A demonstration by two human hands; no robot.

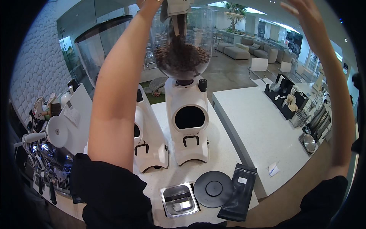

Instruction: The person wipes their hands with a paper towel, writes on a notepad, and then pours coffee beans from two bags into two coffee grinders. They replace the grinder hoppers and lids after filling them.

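My left arm reaches up past the picture's top edge, where only a sliver of my left hand shows beside a pale bag. The bag is tipped mouth-down over a clear grinder hopper, and my left hand appears to hold it, though the grip itself is cut off. Dark coffee beans stream from it onto a heap in the hopper. Below is the white coffee grinder with a round black display. My right hand is raised at upper right, apart from the bag, fingers spread and partly cut off.
A second white grinder stands left. In front lie a steel knock box, a round black lid and a black bag. An espresso machine is far left; a black organizer sits on the right counter.
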